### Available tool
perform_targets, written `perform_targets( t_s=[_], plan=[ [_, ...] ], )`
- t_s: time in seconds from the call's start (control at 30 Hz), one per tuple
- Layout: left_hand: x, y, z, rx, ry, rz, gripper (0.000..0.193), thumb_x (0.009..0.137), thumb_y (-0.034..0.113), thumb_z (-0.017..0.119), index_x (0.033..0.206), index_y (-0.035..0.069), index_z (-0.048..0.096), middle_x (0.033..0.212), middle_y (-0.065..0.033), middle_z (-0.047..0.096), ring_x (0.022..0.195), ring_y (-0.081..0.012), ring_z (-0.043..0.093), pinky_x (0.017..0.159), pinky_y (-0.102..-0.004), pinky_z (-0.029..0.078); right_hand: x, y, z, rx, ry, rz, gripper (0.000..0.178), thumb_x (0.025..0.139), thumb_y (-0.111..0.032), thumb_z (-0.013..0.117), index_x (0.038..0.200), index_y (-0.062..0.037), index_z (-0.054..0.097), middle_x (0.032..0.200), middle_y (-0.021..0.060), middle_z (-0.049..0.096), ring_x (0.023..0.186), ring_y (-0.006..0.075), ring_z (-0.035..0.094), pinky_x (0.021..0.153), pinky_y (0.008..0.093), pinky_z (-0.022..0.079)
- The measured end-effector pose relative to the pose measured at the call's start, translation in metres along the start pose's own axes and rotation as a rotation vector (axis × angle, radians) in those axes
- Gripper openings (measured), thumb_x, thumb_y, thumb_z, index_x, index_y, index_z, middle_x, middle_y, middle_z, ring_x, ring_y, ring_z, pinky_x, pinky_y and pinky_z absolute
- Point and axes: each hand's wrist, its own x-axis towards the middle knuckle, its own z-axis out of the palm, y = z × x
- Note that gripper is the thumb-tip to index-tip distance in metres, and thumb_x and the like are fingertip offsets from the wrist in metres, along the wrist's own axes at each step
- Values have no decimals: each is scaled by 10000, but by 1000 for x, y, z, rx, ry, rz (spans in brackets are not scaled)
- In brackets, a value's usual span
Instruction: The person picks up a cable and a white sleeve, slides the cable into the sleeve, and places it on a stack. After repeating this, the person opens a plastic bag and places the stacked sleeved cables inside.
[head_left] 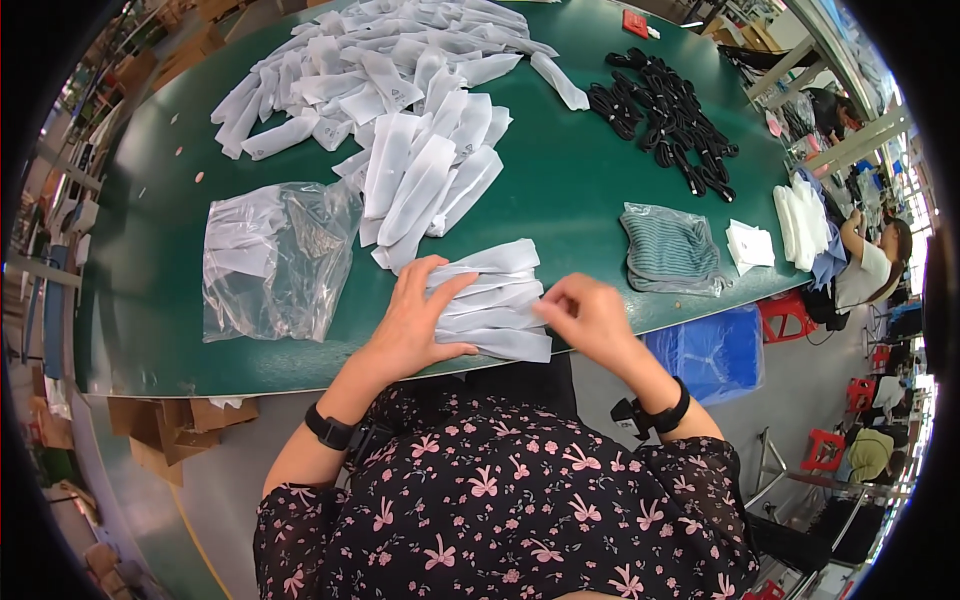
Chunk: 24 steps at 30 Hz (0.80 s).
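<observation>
Before me at the table's near edge lies a row of slim, whitish translucent pouches [500, 310], side by side. My left hand [412, 318] grips the row's left end, with fingers over the far pouches and the thumb at the near side. My right hand [592, 318] is closed, fingertips pinched at the right ends of the pouches; what they pinch, if anything, is hidden. Just beyond, more of these pouches lie in a loose pile [425, 185]. To the left is a clear plastic bag [300, 265] with white pouches inside.
A large heap of white pouches [370, 70] covers the far part of the green table [570, 190]. Coiled black cables [670, 115] lie far right. Nearer are a bagged striped cloth [672, 250] and a folded white item [750, 246]. A blue-lined bin [710, 350] stands below the edge.
</observation>
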Motion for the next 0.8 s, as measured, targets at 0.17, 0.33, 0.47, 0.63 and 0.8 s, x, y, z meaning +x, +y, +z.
perform_targets(
  t_s=[0.17, 0.33, 0.47, 0.63, 0.8],
  plan=[
    [9, -1, -2, 37, -9, 26, 928, 611, 253, 887, 1410, 143, 429, 1367, -175, 349, 1246, -397, 366, 1063, -469, 353, -1, 25, 11, 236, 15, 159, 135, 850, -129, 676, 898, -14, 622, 727, 87, 618, 592, 118, 555, 563, 257, 436],
    [8, -2, -1, -15, 30, 4, 1035, 611, 261, 888, 1457, 64, 326, 1365, -206, 351, 1247, -410, 362, 1073, -472, 337, 11, -4, -10, 135, 247, -106, 440, 757, -312, 776, 1050, -36, 597, 1010, 130, 607, 909, 278, 597, 768, 383, 480],
    [8, -8, 5, 36, 30, 52, 1124, 605, 280, 890, 1470, -12, 235, 1363, -236, 350, 1255, -415, 355, 1083, -479, 319, 35, -38, 0, -280, 77, -656, 933, 648, -436, 824, 1406, -78, 417, 1342, 208, 436, 1241, 421, 416, 1036, 517, 361],
    [-2, -10, 22, -69, 129, -23, 1106, 658, 261, 860, 1478, -36, 179, 1366, -248, 346, 1252, -414, 358, 1092, -478, 296, 59, -16, 25, -251, -294, -649, 1055, 629, -428, 841, 1478, -87, 314, 1418, 276, 337, 1289, 468, 348, 1055, 564, 322],
    [2, -11, 28, -54, 173, -40, 936, 758, 163, 774, 1467, -50, 201, 1328, -256, 362, 1207, -418, 380, 1053, -471, 332, 50, -16, 26, -231, -281, -708, 1005, 647, -366, 837, 1465, -75, 331, 1344, 280, 385, 1229, 470, 389, 1004, 562, 351]
  ],
)
